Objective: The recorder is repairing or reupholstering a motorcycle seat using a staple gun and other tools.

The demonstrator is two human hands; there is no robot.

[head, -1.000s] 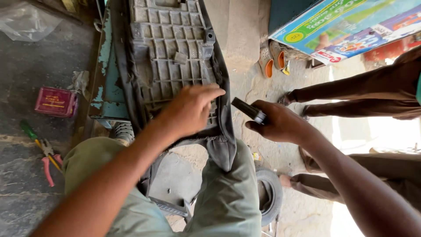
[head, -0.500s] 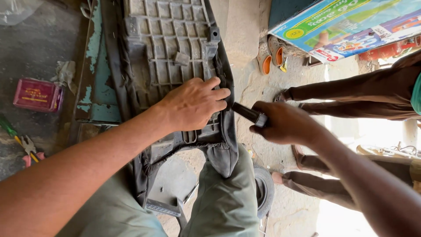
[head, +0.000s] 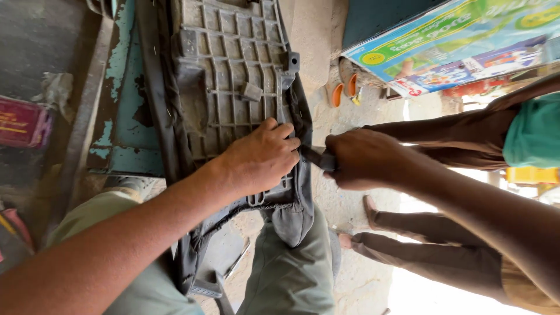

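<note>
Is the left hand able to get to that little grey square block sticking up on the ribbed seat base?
Probably yes. The left hand already rests on the ribbed seat base, and the small square block sits just beyond its fingers with nothing lying between them.

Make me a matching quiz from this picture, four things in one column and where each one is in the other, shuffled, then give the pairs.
Things:
1. left hand
2. right hand
3. pink box
4. orange sandals

Places:
A. on the ground beside the blue wall, above the hands in the frame
B. at the far left edge of the frame
C. pressed flat on the ribbed grey plastic seat base
D. closed around a dark tool at the seat's right edge

Pairs: 1-C, 2-D, 3-B, 4-A
</note>
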